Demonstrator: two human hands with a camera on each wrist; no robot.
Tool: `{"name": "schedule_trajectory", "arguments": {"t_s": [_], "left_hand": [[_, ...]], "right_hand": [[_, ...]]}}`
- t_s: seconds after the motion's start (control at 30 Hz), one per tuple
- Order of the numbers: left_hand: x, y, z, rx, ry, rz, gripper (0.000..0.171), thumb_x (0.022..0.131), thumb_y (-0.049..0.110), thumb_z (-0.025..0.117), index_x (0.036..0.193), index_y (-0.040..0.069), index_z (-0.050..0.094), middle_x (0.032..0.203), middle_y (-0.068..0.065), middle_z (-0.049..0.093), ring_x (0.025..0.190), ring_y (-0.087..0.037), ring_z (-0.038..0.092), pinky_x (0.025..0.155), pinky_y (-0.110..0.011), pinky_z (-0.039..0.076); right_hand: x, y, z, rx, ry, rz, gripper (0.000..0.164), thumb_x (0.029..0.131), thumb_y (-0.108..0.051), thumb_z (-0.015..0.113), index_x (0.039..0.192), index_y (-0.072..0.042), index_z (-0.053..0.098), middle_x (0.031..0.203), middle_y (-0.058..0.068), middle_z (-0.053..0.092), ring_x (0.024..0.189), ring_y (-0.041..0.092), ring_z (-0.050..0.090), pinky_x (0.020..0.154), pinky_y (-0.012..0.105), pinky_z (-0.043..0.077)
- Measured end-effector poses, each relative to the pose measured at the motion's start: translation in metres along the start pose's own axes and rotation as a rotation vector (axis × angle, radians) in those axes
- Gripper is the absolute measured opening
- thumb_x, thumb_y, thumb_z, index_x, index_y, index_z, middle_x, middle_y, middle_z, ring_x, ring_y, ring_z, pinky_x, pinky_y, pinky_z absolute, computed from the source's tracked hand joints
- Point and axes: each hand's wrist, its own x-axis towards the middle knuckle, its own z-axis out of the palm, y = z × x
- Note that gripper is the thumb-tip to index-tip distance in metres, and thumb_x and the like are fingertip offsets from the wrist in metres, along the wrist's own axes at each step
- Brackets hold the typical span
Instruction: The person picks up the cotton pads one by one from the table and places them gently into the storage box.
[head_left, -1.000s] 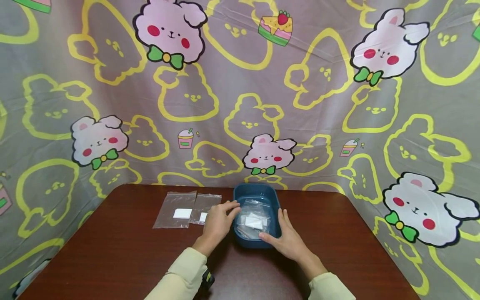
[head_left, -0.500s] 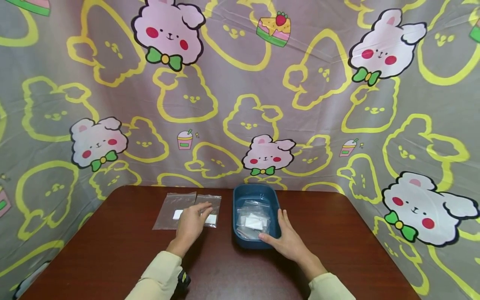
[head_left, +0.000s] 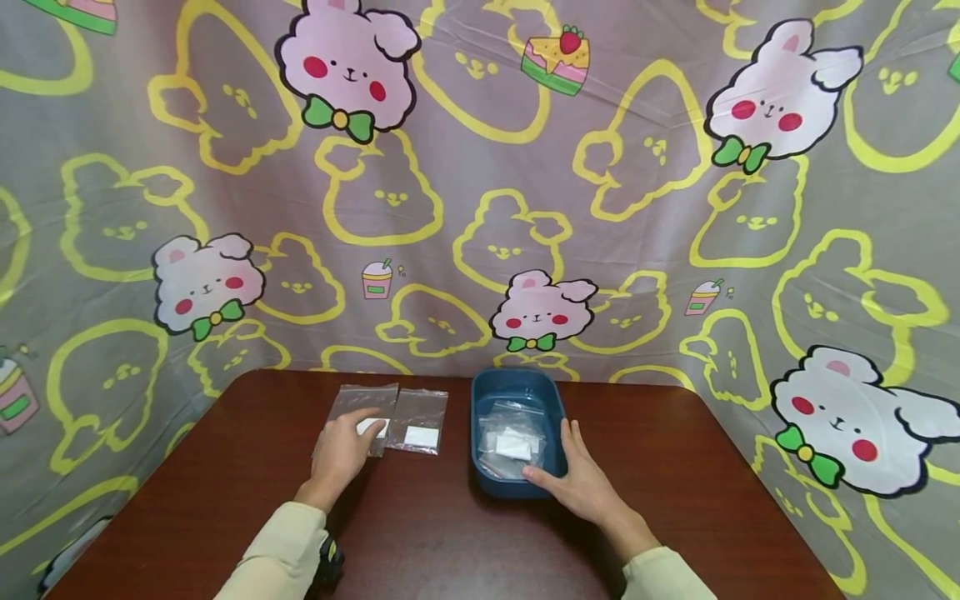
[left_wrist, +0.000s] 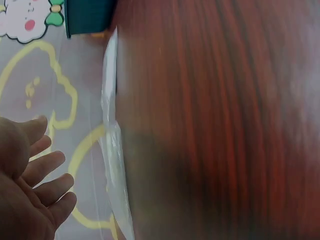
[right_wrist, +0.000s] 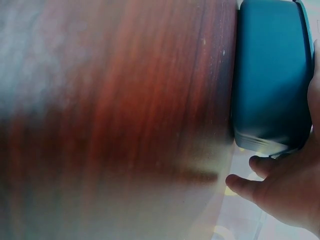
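My left hand hovers over the left clear zip bag, its fingers loosely bent and holding nothing; a white piece shows partly in that bag. In the left wrist view, a gap shows between the left hand and the bags, seen edge-on. Beside it lies another zip bag with a white rectangle inside. My right hand holds the blue plastic bin at its near right corner, thumb over the rim and fingers along the outer wall. Several clear bags with white pieces lie inside the bin.
The dark red wooden table carries the bags and the bin. A patterned cloth hangs close behind its far edge and along both sides. A black band is worn at the left wrist.
My left hand has moved left from the bin's rim, past the right zip bag, to the left one, uncovering the right bag. The right hand and the bin have stayed in place.
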Motion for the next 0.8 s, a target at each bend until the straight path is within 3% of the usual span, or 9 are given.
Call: {"name": "schedule_trajectory", "arguments": {"t_s": [0.23, 0.5, 0.8], "left_hand": [[0.005, -0.019, -0.004, 0.053, -0.073, -0.033, 0.041, 0.095, 0.029, 0.072, 0.129, 0.008, 0.068, 0.113, -0.02, 0.071, 0.099, -0.043, 0.067, 0.076, -0.059, 0.052], [0.006, -0.026, -0.003, 0.061, -0.144, -0.05, 0.053, 0.094, 0.035, 0.072, 0.136, 0.005, 0.061, 0.124, -0.025, 0.066, 0.11, -0.048, 0.062, 0.084, -0.061, 0.05], [0.006, -0.034, 0.002, 0.109, -0.234, -0.036, 0.063, 0.094, 0.039, 0.07, 0.143, 0.002, 0.054, 0.149, -0.026, 0.045, 0.137, -0.05, 0.038, 0.101, -0.065, 0.039]], "right_hand": [[0.0, 0.003, 0.0, -0.001, -0.006, 0.007, 0.115, 0.085, -0.06, 0.072, 0.161, -0.003, 0.007, 0.166, 0.023, 0.002, 0.146, 0.049, 0.021, 0.108, 0.07, 0.028], [0.0, 0.004, 0.001, -0.007, 0.001, 0.005, 0.115, 0.085, -0.06, 0.072, 0.161, -0.003, 0.007, 0.166, 0.023, 0.001, 0.146, 0.049, 0.021, 0.108, 0.07, 0.027], [0.001, 0.001, 0.0, -0.013, 0.001, 0.004, 0.114, 0.085, -0.06, 0.072, 0.161, -0.004, 0.008, 0.166, 0.023, 0.002, 0.146, 0.049, 0.022, 0.108, 0.069, 0.028]]}}
